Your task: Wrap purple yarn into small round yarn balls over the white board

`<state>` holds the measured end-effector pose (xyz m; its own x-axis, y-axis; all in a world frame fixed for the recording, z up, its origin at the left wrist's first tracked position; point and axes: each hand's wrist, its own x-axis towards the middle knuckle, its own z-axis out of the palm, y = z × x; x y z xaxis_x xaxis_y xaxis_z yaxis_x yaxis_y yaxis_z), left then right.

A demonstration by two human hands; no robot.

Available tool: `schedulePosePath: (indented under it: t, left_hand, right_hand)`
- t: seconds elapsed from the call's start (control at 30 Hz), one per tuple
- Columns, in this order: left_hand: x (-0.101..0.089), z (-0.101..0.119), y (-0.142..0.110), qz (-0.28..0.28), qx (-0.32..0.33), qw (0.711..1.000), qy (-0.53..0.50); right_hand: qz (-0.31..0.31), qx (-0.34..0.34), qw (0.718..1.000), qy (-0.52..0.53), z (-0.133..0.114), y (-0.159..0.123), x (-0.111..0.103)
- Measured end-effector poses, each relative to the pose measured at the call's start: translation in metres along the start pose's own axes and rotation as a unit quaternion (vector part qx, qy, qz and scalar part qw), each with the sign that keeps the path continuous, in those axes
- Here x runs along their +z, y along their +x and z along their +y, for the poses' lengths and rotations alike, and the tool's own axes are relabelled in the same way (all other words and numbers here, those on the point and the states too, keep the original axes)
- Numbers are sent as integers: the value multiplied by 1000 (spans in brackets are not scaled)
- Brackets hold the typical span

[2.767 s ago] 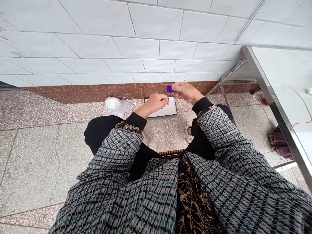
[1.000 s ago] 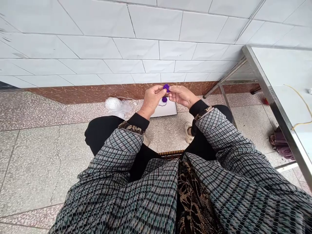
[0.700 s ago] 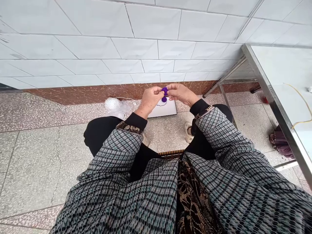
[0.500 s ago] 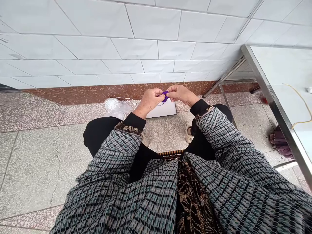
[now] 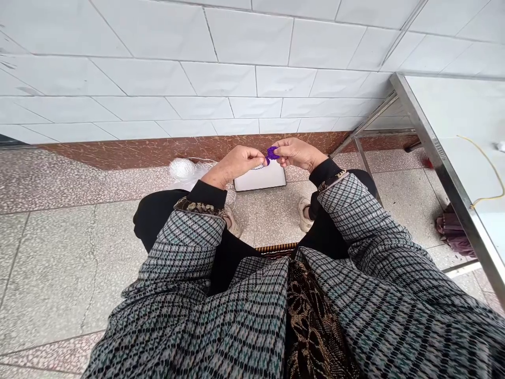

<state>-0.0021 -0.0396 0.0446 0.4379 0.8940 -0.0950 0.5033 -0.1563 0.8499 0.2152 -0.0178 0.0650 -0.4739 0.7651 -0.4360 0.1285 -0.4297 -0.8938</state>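
Note:
In front of the wall, over a shallow white tray with a dark rim (image 5: 260,182), both my hands work at small purple pieces of yarn. My right hand (image 5: 295,152) is closed, thumb and fingers pinching a purple knitted piece (image 5: 272,152) that looks like crochet. To its left my left hand (image 5: 239,164) is closed too, its fingertips on a small round purple yarn piece (image 5: 267,161) touching the knitted one. A thin dark strand of yarn (image 5: 257,167) curves out below the left fingers. How the two pieces join is too small to tell.
White yarn (image 5: 183,169) in a clear bag lies on the speckled floor to the left, partly behind my left hand. At right stands a metal-framed table (image 5: 453,116) with a yellow cord (image 5: 489,163) on it. A dark purple cloth bundle (image 5: 453,231) sits below the table.
My left hand has moved slightly left and down, away from the knitted piece, which stays in my right hand. The small round piece, hanging below earlier, is now at my left fingertips.

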Motion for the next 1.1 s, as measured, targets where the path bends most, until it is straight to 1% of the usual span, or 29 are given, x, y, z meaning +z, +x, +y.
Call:
schedulePosePath:
  t: [0.07, 0.1, 0.2, 0.27, 0.33, 0.4, 0.47, 0.53, 0.6, 0.67, 0.73, 0.77, 0.8, 0.87, 0.97, 1.03, 1.1]
  left_hand:
    - [1, -3, 1, -12, 4, 1000, 5]
    - [1, -5, 2, -18, 5, 1000, 6]
    - [5, -9, 6, -46, 2, 999, 21]
    - [9, -10, 8, -63, 2, 997, 34]
    - [13, -8, 9, -63, 8, 997, 40]
    - [17, -4, 8, -48, 15, 998, 40]
    - [19, 2, 6, -28, 17, 999, 37]
    - [21, 7, 3, -12, 15, 999, 26]
    - [23, 10, 1, -8, 8, 1000, 10]
    - [25, 11, 0, -15, -4, 1000, -3]
    - [26, 10, 1, -20, -21, 1000, -9]
    - [27, 8, 2, -18, -30, 999, -9]
    - [27, 7, 3, -13, -39, 999, -9]
    - [25, 5, 5, -5, -46, 999, -5]
    - [22, 3, 6, 3, -39, 999, 15]
    - [21, 5, 6, 17, -32, 999, 22]
    - [22, 7, 5, 37, -18, 999, 14]
  right_hand:
    - [-26, -12, 1000, -6, 0, -1, -1]
    - [-47, -15, 998, -26, 0, -2, -1]
    - [-119, -3, 984, -133, 2, -4, 0]
    - [-142, 19, 967, -209, 4, -4, 2]
    - [-129, 42, 956, -258, 7, -2, 6]
    - [-77, 61, 959, -266, 10, 1, 8]
    - [-5, 69, 972, -224, 11, 5, 10]
    - [63, 65, 985, -146, 11, 8, 10]
    - [109, 54, 991, -52, 8, 10, 9]
    - [119, 30, 992, 36, 5, 9, 7]
    - [85, 2, 993, 87, 2, 6, 5]
    - [60, -7, 994, 89, 0, 4, 4]
    - [33, -8, 997, 72, -2, 1, 3]
    - [-22, 12, 1000, -1, -4, -4, 2]
    - [-79, 52, 985, -147, -2, -6, 2]
    - [-75, 71, 971, -217, 2, -4, 3]
    - [-34, 78, 967, -241, 7, 1, 6]
